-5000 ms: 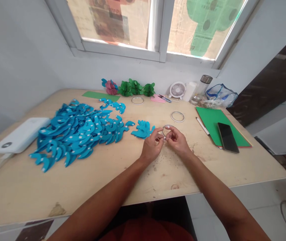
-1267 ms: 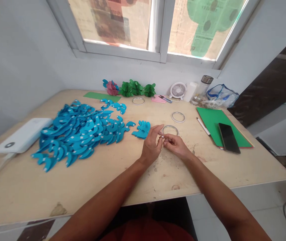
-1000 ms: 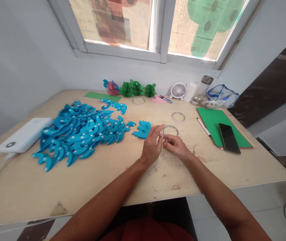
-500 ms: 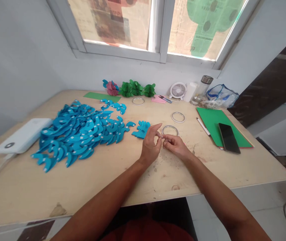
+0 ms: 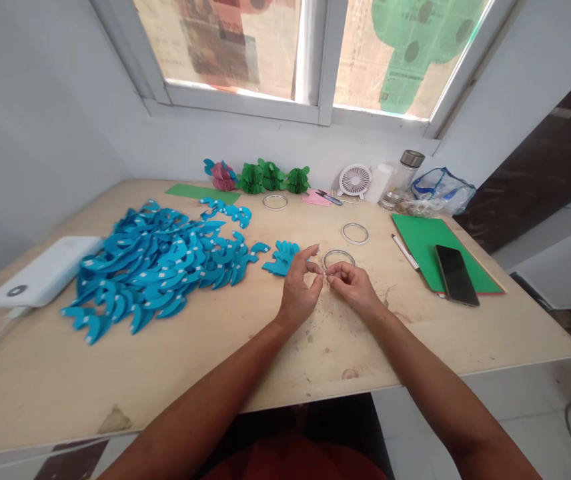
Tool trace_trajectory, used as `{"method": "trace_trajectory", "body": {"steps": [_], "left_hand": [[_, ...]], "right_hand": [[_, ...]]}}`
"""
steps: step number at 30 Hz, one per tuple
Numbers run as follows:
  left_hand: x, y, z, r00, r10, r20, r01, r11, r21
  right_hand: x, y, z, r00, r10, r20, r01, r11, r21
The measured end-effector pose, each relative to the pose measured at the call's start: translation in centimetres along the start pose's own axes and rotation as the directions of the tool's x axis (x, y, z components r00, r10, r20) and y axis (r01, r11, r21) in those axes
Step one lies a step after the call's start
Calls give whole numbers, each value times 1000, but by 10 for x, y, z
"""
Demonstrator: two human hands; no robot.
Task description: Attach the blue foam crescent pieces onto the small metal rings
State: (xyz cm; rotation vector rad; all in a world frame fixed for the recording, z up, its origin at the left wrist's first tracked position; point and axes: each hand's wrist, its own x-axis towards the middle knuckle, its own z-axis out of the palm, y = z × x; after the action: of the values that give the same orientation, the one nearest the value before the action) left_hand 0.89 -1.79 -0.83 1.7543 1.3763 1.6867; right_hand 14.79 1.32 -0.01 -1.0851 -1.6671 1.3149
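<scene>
My left hand point(image 5: 301, 288) is over the middle of the wooden table, thumb and index finger pinched. Facing it, my right hand point(image 5: 350, 285) is pinched too, its fingertips close beside those of the left. Anything between the fingertips is too small to make out. Just beyond them lies a roll of tape point(image 5: 338, 252), partly behind the hands. A small stack of blue paper pieces point(image 5: 281, 259) rests to the left of my left hand. Farther left spreads a big pile of blue paper cutouts point(image 5: 165, 263) with white squares on them.
A white power bank point(image 5: 45, 270) with a cable lies at the left. Another tape roll point(image 5: 355, 233) is behind the hands. At the right, a phone point(image 5: 456, 275) rests on green sheets point(image 5: 420, 247) beside a pen point(image 5: 405, 252). Green paper ornaments point(image 5: 271, 175) and a fan point(image 5: 355, 180) line the back.
The fingertips of my two hands have moved slightly apart. Both hands stay over the same spot, and the objects on the table have not moved.
</scene>
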Motion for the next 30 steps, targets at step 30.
{"method": "trace_trajectory", "body": {"steps": [30], "left_hand": [[18,-36,-20,999,20,-43,-8,966,257]], "right_hand": [[3,4,-7,976,-84,-199,74,995,-61]]}}
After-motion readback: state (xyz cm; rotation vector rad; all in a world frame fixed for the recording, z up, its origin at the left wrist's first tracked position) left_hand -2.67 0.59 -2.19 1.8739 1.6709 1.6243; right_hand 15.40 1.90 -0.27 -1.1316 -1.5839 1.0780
